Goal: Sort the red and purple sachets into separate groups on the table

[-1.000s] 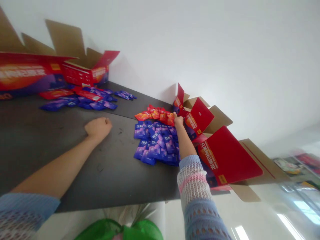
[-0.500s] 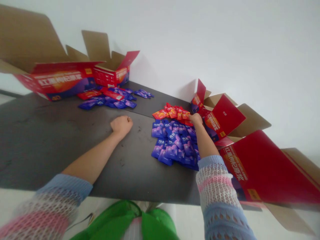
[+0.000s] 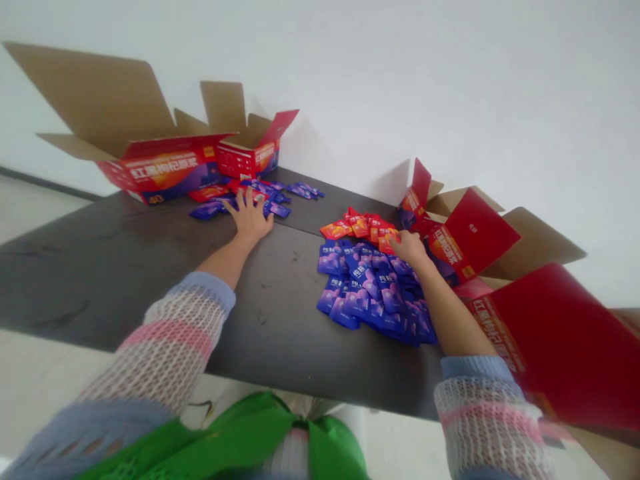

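On a dark table [image 3: 125, 267] my left hand [image 3: 250, 217] lies flat with its fingers spread, the fingertips at the near edge of a scatter of blue sachets [image 3: 260, 197] by the far boxes. My right hand [image 3: 410, 247] is closed on a red sachet [image 3: 389, 241] at the right end of a row of red sachets [image 3: 357, 227]. That row runs along the far side of a heap of blue sachets [image 3: 370, 287], over which my right forearm lies.
Two open red cartons [image 3: 165, 170] stand at the table's far left, by the white wall. More open red cartons [image 3: 465, 237] crowd the right edge, one flap [image 3: 565, 347] close to my right arm. A green bag [image 3: 240, 443] sits below the near table edge.
My left hand was a fist on bare table; it has reached forward and opened flat at the far blue sachets. My right hand stays at the red row. The view has tilted level.
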